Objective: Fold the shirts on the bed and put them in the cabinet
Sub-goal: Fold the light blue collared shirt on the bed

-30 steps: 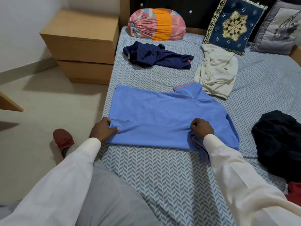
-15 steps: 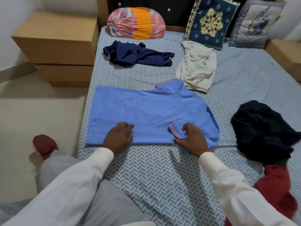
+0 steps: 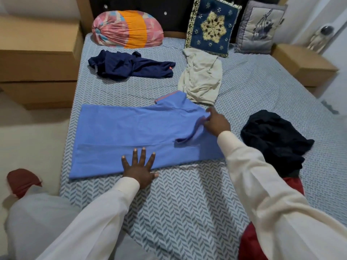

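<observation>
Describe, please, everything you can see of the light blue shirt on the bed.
The blue shirt is a soft-looking knit polo, its collar and sleeve edged pink, lying partly folded on the patterned bed sheet, collar toward the pillows. The left hand presses flat on its near edge; the right hand pinches its sleeve.

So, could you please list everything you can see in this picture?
bed: one, blue-grey sheet, centre
blue shirt: one, blue, near edge
navy shirt: one, navy, far left, crumpled
cream shirt: one, cream, far centre
black garment: one, black, right
red garment: one, red, lower right
bolster: one, pink-orange, headboard
cushions: two, blue and grey, headboard
cabinets: two, tan, flanking bed
slipper: one, red, floor left
left hand: one, flat on blue shirt
right hand: one, pinching its sleeve
</observation>
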The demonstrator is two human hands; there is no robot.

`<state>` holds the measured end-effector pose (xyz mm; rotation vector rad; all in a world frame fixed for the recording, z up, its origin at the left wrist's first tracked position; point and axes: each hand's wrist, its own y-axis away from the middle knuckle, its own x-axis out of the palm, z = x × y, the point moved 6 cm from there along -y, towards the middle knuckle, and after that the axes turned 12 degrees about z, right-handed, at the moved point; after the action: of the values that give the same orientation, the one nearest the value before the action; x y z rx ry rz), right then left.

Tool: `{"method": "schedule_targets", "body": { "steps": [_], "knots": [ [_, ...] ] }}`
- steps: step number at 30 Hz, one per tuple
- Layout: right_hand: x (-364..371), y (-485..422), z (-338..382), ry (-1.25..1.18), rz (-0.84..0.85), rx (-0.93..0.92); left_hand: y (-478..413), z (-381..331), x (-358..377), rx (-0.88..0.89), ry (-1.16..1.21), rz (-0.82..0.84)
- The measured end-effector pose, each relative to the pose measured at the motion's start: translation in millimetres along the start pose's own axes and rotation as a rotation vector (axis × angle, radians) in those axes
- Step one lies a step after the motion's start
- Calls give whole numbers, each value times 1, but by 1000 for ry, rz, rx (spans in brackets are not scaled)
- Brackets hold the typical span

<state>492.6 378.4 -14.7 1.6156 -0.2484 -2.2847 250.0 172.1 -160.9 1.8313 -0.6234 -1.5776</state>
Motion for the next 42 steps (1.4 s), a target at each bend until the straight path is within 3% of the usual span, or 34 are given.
{"method": "schedule_targets", "body": {
  "steps": [4, 10, 15, 18, 22, 26, 28, 34, 37, 39, 42],
  "knots": [
    [-36, -7, -35, -228, -138, 48, -2, -1, 1, -4, 2, -11],
    [50, 19, -128, -285, 201, 227, -1, -3, 1, -5, 9, 26],
    [63, 26, -150, -312, 17, 291, 1, -2, -1, -7, 20, 47],
    [55, 31, -137, -250, -54, 322, 6, 0, -6, 22, 22, 19],
    [61, 31, -78, -200, -122, 93, 16, 25, -18, 26, 134, -223],
    [116, 26, -25, -95, 171, -247, 20, 95, -7, -232, 263, -252],
    [138, 22, -21, 17, 273, -251, 26, 126, 5, -333, 334, -227],
    [133, 6, -15, 52, 339, -196, 36, 138, 10, -413, 419, -206],
    [111, -4, 3, -64, 195, -177, 34, 131, -6, -447, 365, -364],
    [97, -12, 22, -164, 36, -194, 26, 124, -22, -352, 253, -437],
    [97, -32, 57, -258, -6, -260, 3, 120, -49, -187, 167, -394]
  ]
}}
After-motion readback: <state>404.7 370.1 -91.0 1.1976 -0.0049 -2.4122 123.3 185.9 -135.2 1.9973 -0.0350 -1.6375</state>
